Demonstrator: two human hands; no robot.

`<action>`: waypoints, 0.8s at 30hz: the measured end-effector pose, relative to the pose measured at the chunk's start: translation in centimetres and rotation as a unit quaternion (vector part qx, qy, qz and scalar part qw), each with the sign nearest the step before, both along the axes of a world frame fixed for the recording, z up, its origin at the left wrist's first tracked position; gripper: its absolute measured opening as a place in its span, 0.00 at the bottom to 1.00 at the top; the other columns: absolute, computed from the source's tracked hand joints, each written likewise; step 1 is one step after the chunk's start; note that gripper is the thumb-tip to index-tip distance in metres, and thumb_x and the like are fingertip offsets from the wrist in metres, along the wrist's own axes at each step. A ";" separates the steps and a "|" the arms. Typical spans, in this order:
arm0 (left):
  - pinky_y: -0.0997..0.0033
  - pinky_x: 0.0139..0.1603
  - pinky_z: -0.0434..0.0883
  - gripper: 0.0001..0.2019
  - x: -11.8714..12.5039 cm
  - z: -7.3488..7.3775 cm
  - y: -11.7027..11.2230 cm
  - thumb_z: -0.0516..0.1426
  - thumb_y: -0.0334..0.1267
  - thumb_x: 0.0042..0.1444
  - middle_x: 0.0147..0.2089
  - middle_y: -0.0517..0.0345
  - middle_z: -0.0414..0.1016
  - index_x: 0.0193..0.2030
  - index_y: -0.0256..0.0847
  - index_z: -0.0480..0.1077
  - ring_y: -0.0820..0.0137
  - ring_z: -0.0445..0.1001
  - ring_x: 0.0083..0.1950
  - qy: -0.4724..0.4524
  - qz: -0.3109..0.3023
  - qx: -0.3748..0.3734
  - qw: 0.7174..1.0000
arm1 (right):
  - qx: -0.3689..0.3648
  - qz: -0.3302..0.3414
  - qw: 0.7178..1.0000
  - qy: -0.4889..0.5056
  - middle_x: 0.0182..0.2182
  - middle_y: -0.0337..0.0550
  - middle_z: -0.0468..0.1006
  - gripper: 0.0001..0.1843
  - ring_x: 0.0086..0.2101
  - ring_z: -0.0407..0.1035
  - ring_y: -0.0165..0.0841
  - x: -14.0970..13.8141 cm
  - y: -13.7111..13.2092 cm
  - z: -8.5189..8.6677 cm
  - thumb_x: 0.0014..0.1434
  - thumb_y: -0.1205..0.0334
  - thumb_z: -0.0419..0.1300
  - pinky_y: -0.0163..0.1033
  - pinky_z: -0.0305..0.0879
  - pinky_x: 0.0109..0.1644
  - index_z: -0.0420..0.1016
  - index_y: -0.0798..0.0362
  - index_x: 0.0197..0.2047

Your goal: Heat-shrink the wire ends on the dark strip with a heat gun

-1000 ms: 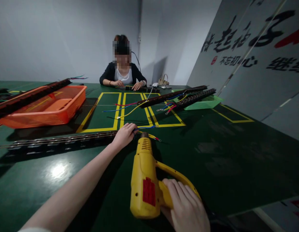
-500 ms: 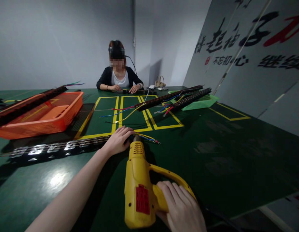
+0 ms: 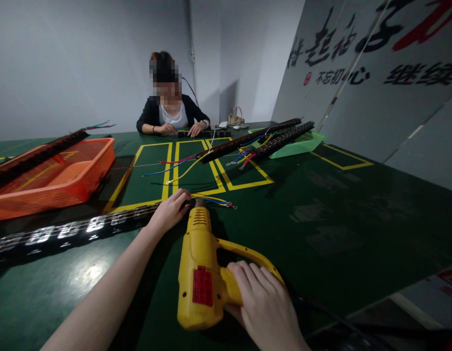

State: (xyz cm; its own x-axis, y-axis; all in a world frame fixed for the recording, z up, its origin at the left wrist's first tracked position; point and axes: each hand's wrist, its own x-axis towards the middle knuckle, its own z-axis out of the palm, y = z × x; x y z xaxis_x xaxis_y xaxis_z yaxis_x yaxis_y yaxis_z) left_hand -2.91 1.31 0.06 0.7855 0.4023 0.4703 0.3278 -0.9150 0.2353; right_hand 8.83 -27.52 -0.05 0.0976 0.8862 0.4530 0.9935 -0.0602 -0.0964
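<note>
My right hand [image 3: 264, 307] is closed round the handle of a yellow heat gun [image 3: 198, 273] whose nozzle points away from me at a bunch of coloured wires [image 3: 215, 201]. My left hand [image 3: 168, 212] is curled over the end of a long black terminal strip [image 3: 72, 230] lying across the green table [image 3: 339, 219], right where the wires come out. The gun's nozzle is just beside my left fingers.
An orange basket [image 3: 54, 175] with a black strip across it stands at the left. Two more black strips with wires [image 3: 255, 141] rest on a green tray [image 3: 302, 145] at the back right. A person sits at the far end, hands on the table. A lettered panel leans at the right.
The view has drifted so everything sits a little further left. The heat gun's nozzle has come closer to my left hand and the wire ends. My grips are unchanged.
</note>
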 end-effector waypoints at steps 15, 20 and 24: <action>0.70 0.45 0.72 0.07 0.6 -0.4 -0.7 0.50 0.39 0.63 0.44 0.55 0.71 0.42 0.40 0.66 0.68 0.73 0.45 -0.045 0.010 0.009 0.999 | 0.029 -0.040 0.999 -0.003 0.43 0.37 0.75 0.20 0.42 0.67 0.34 2.3 -2.8 -0.7 0.55 0.71 0.52 0.39 0.55 0.50 0.65 0.49 0.51; 0.69 0.45 0.72 0.07 0.9 -0.3 -0.9 0.50 0.38 0.63 0.43 0.55 0.71 0.40 0.39 0.67 0.68 0.73 0.44 -0.054 0.016 0.000 0.998 | 0.015 -0.051 0.998 -0.011 0.44 0.38 0.74 0.24 0.43 0.67 0.35 2.1 -3.1 -0.9 0.52 0.74 0.52 0.40 0.54 0.51 0.64 0.49 0.52; 0.69 0.46 0.71 0.07 1.4 -0.5 -1.1 0.50 0.37 0.63 0.43 0.55 0.71 0.41 0.40 0.67 0.68 0.72 0.45 -0.061 -0.010 0.000 0.998 | 0.005 -0.060 0.998 0.000 0.44 0.36 0.75 0.26 0.42 0.67 0.34 0.8 -2.8 -0.7 0.49 0.75 0.53 0.40 0.54 0.50 0.64 0.48 0.52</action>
